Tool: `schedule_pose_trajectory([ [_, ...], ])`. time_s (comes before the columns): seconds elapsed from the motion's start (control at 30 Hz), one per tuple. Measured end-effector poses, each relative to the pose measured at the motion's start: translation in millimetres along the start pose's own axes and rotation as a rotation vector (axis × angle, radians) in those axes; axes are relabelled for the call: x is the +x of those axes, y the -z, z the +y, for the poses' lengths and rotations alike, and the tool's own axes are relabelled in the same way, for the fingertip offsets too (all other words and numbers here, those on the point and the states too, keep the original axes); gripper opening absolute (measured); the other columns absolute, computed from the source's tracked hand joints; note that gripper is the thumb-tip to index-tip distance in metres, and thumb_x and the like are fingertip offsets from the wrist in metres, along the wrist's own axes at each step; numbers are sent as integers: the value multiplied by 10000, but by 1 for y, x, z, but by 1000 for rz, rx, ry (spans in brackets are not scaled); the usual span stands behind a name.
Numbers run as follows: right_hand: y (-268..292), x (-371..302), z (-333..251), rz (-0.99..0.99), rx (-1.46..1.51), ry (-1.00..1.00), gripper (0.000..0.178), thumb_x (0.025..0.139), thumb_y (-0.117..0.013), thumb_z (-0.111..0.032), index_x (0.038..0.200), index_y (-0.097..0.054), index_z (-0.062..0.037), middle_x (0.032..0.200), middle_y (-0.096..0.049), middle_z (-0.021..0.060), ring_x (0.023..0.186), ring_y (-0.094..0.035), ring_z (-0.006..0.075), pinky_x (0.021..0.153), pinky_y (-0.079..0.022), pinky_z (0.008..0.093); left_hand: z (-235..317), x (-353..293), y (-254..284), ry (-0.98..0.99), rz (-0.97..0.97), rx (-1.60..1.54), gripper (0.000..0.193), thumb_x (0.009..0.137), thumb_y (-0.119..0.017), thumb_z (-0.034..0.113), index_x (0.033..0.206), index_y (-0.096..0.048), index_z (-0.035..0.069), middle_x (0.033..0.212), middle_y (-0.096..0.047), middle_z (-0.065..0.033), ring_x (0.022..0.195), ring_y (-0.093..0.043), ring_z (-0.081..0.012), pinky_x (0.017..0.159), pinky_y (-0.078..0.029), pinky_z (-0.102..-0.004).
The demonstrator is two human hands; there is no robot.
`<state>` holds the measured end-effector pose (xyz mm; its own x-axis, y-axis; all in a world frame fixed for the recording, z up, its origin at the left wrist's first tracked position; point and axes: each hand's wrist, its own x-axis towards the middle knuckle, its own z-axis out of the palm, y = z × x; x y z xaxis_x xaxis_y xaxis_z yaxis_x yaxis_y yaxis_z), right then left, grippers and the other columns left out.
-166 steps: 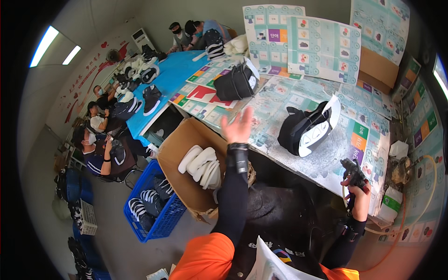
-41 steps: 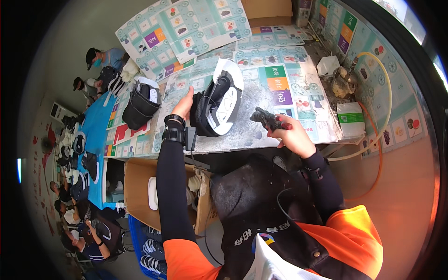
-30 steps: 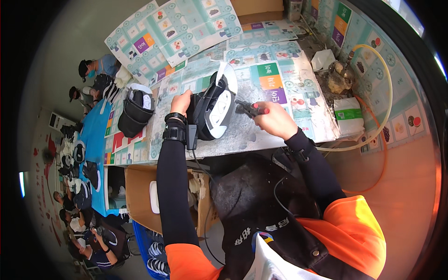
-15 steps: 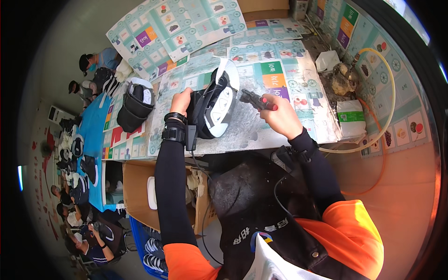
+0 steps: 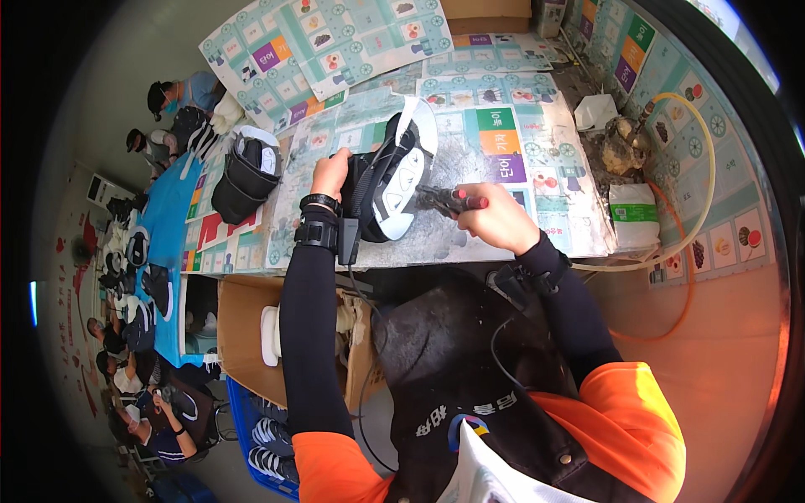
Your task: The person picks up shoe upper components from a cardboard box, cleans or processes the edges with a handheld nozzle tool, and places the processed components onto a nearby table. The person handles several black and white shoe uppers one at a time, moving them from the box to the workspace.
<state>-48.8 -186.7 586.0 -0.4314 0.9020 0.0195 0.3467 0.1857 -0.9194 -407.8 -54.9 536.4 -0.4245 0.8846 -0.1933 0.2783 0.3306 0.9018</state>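
My left hand (image 5: 331,173) grips a black shoe with a white sole (image 5: 387,180), tilted on its side on the worktable (image 5: 503,243), sole facing right. My right hand (image 5: 495,220) holds a dark pistol-shaped tool with a red tip (image 5: 449,199); its nose touches the shoe's sole. Black sleeves and a wrist strap cover my left forearm.
A second black shoe (image 5: 243,172) lies at the table's left. A cardboard box (image 5: 243,335) with white soles and a blue crate (image 5: 260,436) of shoes sit below left. A white bottle (image 5: 633,214), a yellow hose (image 5: 704,168) and several seated people (image 5: 168,101) surround.
My view swung from the box side to over the table. My left hand took hold of the shoe and turned it sole-out; my right hand brought the tool leftward onto the sole.
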Motion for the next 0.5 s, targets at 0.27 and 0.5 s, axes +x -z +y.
schedule_pose_trajectory([
  [0.27, -10, -2, -7, 128, -125, 93, 173, 817, -571, -117, 907, -664, -2, 819, -646, 304, 862, -622, 529, 763, -508, 549, 5, -15, -4, -23, 47, 7, 629, 822, -693, 345, 1093, -645, -220, 1072, -715, -265, 985, -689, -310, 861, -510, -409],
  [0.5, -13, -3, 0, 343, -169, 44, 191, 822, -555, -108, 928, -667, 5, 836, -652, 309, 876, -619, 536, 779, -506, 555, 1, -14, 0, -34, 30, -39, 627, 832, -694, 345, 1098, -642, -221, 1076, -714, -264, 986, -688, -305, 862, -508, -411],
])
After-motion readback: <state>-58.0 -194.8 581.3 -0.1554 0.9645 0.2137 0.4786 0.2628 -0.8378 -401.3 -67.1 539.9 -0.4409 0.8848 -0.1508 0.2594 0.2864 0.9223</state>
